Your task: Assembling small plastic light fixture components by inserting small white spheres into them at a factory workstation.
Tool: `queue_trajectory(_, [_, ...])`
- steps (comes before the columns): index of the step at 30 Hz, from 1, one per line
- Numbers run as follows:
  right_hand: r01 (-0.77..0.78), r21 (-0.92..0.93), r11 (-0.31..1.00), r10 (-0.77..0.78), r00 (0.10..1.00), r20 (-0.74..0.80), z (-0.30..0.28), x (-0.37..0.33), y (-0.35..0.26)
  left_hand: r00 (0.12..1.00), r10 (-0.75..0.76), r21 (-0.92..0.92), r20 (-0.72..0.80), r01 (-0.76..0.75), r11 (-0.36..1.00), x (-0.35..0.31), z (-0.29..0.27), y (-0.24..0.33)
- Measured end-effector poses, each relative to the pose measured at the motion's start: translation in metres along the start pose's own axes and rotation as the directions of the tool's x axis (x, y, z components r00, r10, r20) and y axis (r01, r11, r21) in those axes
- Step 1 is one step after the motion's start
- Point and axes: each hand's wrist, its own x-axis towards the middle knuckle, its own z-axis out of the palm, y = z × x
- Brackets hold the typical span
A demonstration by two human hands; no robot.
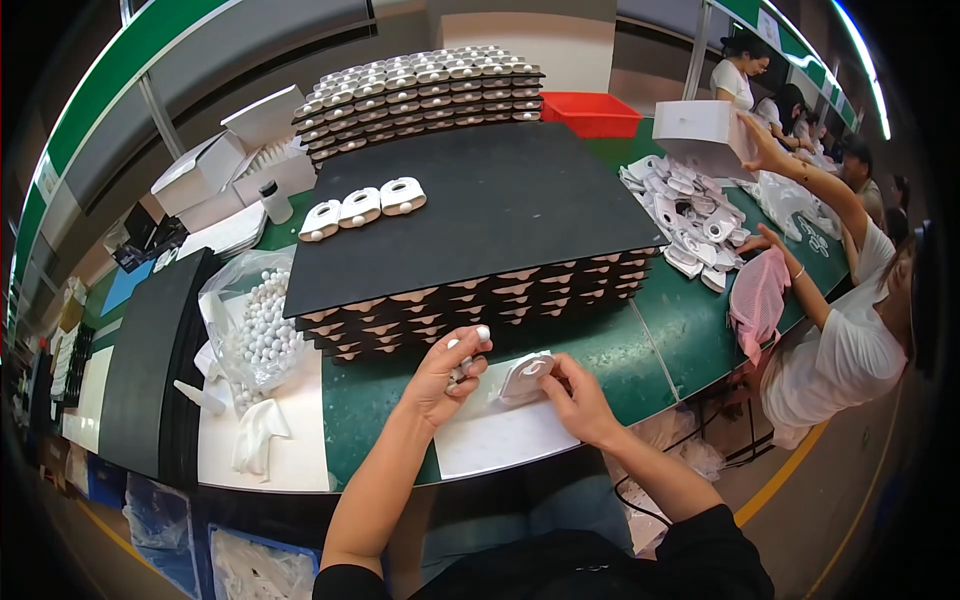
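My left hand (447, 378) is closed around several small white balls (483, 333), one of them pinched at the fingertips. My right hand (583, 402) grips a flat white plastic part with a round opening (522, 380), tilted just above a white sheet (500, 438) at the table's front edge. Beyond my hands stands a stack of black boards (480, 225) with pale parts between the layers. Three white parts with balls fitted (360, 207) lie in a row at the left of its top board.
Left of the stack are a clear bag of white balls (268, 325), a white cloth (262, 437) and a small bottle (275, 203). Behind stand more loaded boards (420, 90) and a red bin (592, 114). At right, a co-worker tips a white box (703, 138) over heaped white parts (690, 210).
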Motion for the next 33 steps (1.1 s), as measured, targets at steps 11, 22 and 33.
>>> queue_trajectory(11, [0.278,-0.372,0.886,-0.276,0.959,0.060,0.004,-0.003,-0.012,1.000,0.001,0.045,0.021,-0.002,0.999,0.001,-0.001,-0.001])
queue_trajectory(22, [-0.156,0.719,0.678,0.131,0.987,0.090,-0.012,0.007,0.015,1.000,0.013,0.206,0.014,-0.015,0.979,0.001,0.008,-0.010])
queue_trajectory(33, [-0.210,0.803,0.557,0.175,0.975,0.134,-0.014,0.010,0.008,1.000,0.030,0.488,-0.004,-0.024,0.873,0.000,0.012,-0.018])
